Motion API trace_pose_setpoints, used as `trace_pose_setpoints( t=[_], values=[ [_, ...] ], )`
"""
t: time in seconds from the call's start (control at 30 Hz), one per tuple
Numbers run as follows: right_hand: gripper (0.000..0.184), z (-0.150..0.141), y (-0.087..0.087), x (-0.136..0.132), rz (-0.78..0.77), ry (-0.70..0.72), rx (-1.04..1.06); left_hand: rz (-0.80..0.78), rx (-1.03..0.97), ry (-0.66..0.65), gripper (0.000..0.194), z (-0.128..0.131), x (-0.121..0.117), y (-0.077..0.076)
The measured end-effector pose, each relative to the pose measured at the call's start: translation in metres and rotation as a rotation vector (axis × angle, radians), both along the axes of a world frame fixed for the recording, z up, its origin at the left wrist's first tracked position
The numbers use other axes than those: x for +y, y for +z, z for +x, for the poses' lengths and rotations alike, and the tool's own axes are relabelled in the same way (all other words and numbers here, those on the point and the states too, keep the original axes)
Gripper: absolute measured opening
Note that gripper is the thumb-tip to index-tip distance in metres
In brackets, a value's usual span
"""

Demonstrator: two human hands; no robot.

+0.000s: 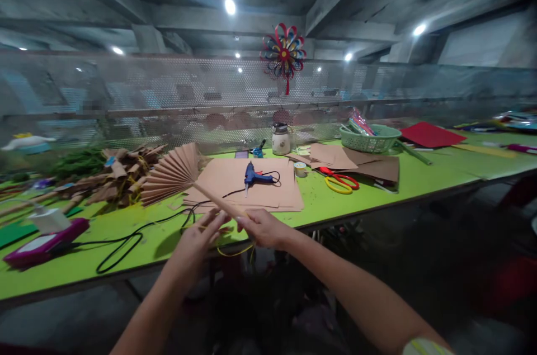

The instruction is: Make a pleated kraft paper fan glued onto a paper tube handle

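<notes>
A pleated brown paper fan (170, 173) with a rolled paper handle (218, 200) is held just above the table's front edge, its spread end up and to the left. My right hand (264, 228) is closed round the lower end of the handle. My left hand (206, 235) is beside the handle, fingers bent and pinching a thin yellow string (237, 253), which loops down below both hands. Beyond the fan, a blue hot glue gun (257, 176) rests on stacked brown paper sheets (281, 198).
On the green table (327, 203) lie red-and-yellow scissors (340, 180), a tape roll (300, 169) and a green basket (369, 140). Bundled brown paper pieces (121, 176) and a purple power strip (46, 244) are left. A black cord (138, 232) crosses the front.
</notes>
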State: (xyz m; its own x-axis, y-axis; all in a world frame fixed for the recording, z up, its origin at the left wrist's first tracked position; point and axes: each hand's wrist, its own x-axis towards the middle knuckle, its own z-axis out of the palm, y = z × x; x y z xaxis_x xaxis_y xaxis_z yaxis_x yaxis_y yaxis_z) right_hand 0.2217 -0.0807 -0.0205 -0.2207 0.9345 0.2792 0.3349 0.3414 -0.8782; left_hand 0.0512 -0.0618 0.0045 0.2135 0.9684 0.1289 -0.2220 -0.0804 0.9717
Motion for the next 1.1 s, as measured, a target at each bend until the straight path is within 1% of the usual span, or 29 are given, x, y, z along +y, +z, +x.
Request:
trace_pose_setpoints(
  t=[0.03,0.07,0.1,0.17,0.23,0.27,0.3,0.33,0.37,0.4,0.43,0.47,0.5,0.57,0.63,0.67,0.7,0.8,0.83,0.87,0.97,1.1],
  values=[
    [0.029,0.005,0.002,-0.001,-0.026,-0.007,-0.002,-0.01,0.085,0.012,0.04,-0.011,-0.004,0.002],
    [0.029,0.009,0.005,-0.003,-0.051,-0.009,0.002,0.036,0.239,0.072,0.037,-0.023,-0.008,0.006],
    [0.029,0.013,0.008,-0.005,-0.083,0.0,0.013,0.116,0.369,0.134,0.033,-0.034,-0.012,0.013],
    [0.032,0.019,0.014,-0.01,-0.165,0.019,0.044,0.33,0.506,0.278,0.029,-0.053,-0.018,0.031],
    [0.034,0.023,0.021,-0.014,-0.262,0.052,0.094,0.582,0.521,0.437,0.026,-0.063,-0.021,0.053],
    [0.035,0.025,0.024,-0.016,-0.305,0.069,0.115,0.736,0.543,0.462,0.025,-0.064,-0.022,0.063],
    [0.035,0.025,0.027,-0.017,-0.341,0.082,0.131,0.886,0.597,0.425,0.027,-0.063,-0.021,0.071],
    [0.036,0.026,0.03,-0.018,-0.368,0.089,0.138,1.006,0.661,0.339,0.039,-0.058,-0.019,0.076],
    [0.037,0.027,0.033,-0.019,-0.388,0.097,0.133,1.11,0.715,0.229,0.057,-0.052,-0.017,0.079],
    [0.038,0.027,0.037,-0.02,-0.403,0.108,0.118,1.182,0.779,0.107,0.073,-0.045,-0.014,0.079],
    [0.039,0.027,0.04,-0.021,-0.415,0.122,0.102,1.234,0.876,-0.011,0.083,-0.038,-0.01,0.077],
    [0.041,0.028,0.043,-0.021,-0.427,0.138,0.085,1.282,1.036,-0.123,0.088,-0.03,-0.006,0.073],
    [0.042,0.028,0.045,-0.022,-0.438,0.155,0.063,1.347,1.16,-0.182,0.094,-0.023,-0.003,0.069],
    [0.044,0.028,0.049,-0.025,-0.461,0.176,0.017,1.44,1.373,-0.234,0.101,-0.013,0.006,0.059],
    [0.045,0.028,0.05,-0.029,-0.49,0.186,-0.015,1.499,1.465,-0.253,0.096,-0.008,0.013,0.05],
    [0.045,0.028,0.049,-0.031,-0.503,0.195,-0.026,1.508,1.481,-0.263,0.088,-0.007,0.016,0.046],
    [0.046,0.029,0.047,-0.033,-0.513,0.204,-0.033,1.501,1.489,-0.274,0.075,-0.007,0.018,0.043],
    [0.045,0.032,0.04,-0.038,-0.532,0.225,-0.069,1.418,1.533,-0.329,0.022,-0.01,0.021,0.034],
    [0.045,0.033,0.038,-0.04,-0.534,0.229,-0.085,1.389,1.545,-0.357,0.01,-0.011,0.02,0.032],
    [0.044,0.033,0.036,-0.042,-0.537,0.237,-0.1,1.361,1.549,-0.389,0.004,-0.012,0.019,0.03],
    [0.044,0.035,0.032,-0.047,-0.528,0.277,-0.133,1.279,1.522,-0.463,0.008,-0.016,0.013,0.027],
    [0.045,0.035,0.034,-0.053,-0.498,0.292,-0.184,1.199,1.515,-0.498,0.01,-0.019,0.005,0.03]
  ],
)
